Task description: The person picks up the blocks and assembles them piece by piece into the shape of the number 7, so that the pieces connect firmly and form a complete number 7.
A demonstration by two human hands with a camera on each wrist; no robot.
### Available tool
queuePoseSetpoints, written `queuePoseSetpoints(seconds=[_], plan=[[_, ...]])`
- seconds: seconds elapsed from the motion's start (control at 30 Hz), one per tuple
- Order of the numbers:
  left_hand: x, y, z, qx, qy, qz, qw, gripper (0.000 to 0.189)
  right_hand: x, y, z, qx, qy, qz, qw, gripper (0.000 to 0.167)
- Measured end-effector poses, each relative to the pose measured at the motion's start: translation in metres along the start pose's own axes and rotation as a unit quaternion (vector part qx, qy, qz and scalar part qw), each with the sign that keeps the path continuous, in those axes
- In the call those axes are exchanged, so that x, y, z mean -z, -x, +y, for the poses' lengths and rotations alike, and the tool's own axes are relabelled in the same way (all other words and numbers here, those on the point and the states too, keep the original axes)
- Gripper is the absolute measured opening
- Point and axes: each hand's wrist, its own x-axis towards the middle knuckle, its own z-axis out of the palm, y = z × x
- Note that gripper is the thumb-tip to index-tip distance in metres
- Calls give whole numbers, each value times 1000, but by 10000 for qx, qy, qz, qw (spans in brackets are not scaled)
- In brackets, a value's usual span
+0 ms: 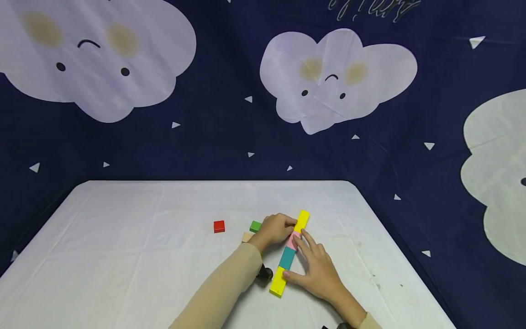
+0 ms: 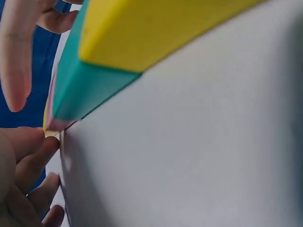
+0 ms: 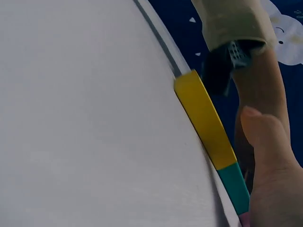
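Observation:
Several blocks lie end to end in a slanting row: a far yellow block (image 1: 302, 219), a pink block (image 1: 292, 241), a teal block (image 1: 286, 258) and a near yellow block (image 1: 278, 282). My left hand (image 1: 276, 229) reaches to the row's left side, its fingertips touching the far yellow block near the pink one. Along the right side spreads my right hand (image 1: 318, 269); its fingers are at the pink block and its thumb (image 3: 258, 123) is beside the near yellow block. The left wrist view shows the row's side close up, with the teal block (image 2: 90, 90) in front.
Left of the row, a red block (image 1: 219, 226) lies alone on the white-covered table (image 1: 144, 256). A green block (image 1: 255, 226) and a pale wooden block (image 1: 247, 237) sit right by my left wrist, partly covered. A dark blue cloth with clouds hangs behind.

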Motion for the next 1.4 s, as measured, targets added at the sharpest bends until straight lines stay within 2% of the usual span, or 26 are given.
queuePoseSetpoints(seconds=[0.17,0.47,0.63,0.73,0.8,0.97,1.03,1.17,1.3,1.4], plan=[[10,9,-8,85,427,-174,9989,39,3,-2,0,-89,-8,-311,9995,105],[34,29,-23,164,805,-143,9965,44,4,-2,-2,-169,194,-528,9983,111],[39,42,-28,293,766,-344,9960,45,5,-2,-3,-262,235,-663,9972,113],[39,52,-30,260,717,-473,9960,46,4,-2,-3,-282,232,-678,9970,111],[38,57,-31,72,651,-454,9968,46,4,-2,-2,-256,212,-623,9975,107],[38,77,-34,-714,12,-289,9970,44,7,-7,2,-103,-73,-172,9998,88],[40,87,-35,-971,-179,-366,9944,43,11,-11,5,-98,-267,-5,9996,81],[41,107,-37,-1291,-267,-592,9895,40,22,-24,13,-185,-452,112,9987,74],[37,126,-35,-1594,-541,-708,9832,39,31,-39,17,-250,-476,81,9985,71],[32,138,-31,-1899,-744,-816,9756,41,33,-51,18,-200,-531,-14,9984,68]])
